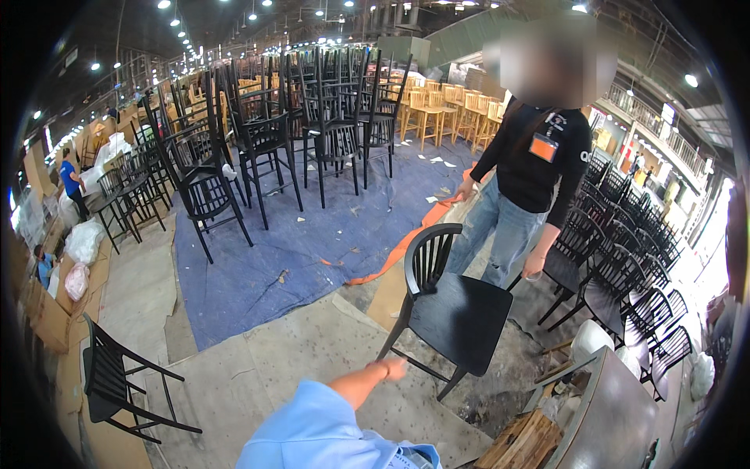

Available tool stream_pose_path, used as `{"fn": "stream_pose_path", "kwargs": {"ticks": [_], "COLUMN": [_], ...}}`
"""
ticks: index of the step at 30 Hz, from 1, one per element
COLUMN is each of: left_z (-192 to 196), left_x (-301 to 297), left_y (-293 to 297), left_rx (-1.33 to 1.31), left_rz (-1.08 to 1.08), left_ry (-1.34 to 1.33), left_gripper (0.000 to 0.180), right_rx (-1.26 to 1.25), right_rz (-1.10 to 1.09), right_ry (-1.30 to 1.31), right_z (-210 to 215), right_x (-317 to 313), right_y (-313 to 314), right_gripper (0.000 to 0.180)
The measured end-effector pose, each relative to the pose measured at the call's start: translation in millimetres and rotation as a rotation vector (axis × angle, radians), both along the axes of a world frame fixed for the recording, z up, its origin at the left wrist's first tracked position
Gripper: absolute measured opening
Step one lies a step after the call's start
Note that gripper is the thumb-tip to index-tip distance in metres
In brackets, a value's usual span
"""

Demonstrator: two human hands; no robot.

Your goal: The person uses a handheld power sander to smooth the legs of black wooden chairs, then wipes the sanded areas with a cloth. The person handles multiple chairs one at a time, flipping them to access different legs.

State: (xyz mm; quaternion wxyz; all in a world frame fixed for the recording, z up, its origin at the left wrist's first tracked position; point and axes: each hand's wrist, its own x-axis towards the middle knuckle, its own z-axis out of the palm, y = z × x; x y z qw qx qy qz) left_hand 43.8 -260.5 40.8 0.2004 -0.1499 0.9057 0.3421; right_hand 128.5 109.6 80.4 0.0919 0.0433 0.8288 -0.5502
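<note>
My left hand (397, 368), with a thin band at the wrist, reaches out from a light blue sleeve (312, 426). Its fingers look closed, beside the lower rung of a black wooden chair (457, 320); what they hold, if anything, I cannot make out. This chair stands upright, with a curved spindle back and a flat seat. Just behind it is a person (539, 164) in a black top and jeans. One hand (534, 266) of that person hangs beside the seat; the other (466, 189) is near an orange strip (402, 248). My right hand is out of view.
Another black chair (117, 383) is tipped at the left. Stacked black chairs (328, 133) stand on a blue sheet (250, 289). Rows of black chairs (617, 273) fill the right side. A grey-topped cabinet (613, 414) and wood pieces (519, 442) are near at lower right.
</note>
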Motion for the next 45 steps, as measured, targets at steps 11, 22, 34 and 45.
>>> {"fn": "stream_pose_path", "kwargs": {"ticks": [11,22,34,45], "left_z": [-80.2,-68.7,-57.8,-74.1], "left_x": [181.4,41.2,30.5,199.4], "left_y": [2.5,6.1,126.8,400.2], "left_rx": [-0.02,-0.366,0.183,0.067], "left_rz": [-0.189,-0.824,-0.611,-1.567], "left_ry": [-0.592,-0.32,-0.125,-0.155], "left_gripper": [0.04,0.037,0.041,0.038], "right_rx": [0.012,0.075,0.112,-0.397], "right_rz": [-0.011,-0.23,-0.97,-2.131], "right_ry": [-0.014,-0.063,-0.125,-0.233], "right_z": [-1.7,-13.5,-72.3,-127.4], "right_x": [-8.8,23.4,261.2,581.1], "right_y": [5.6,19.0,66.7,-26.6], "right_gripper": [0.028,0.024,0.019,0.047]}}
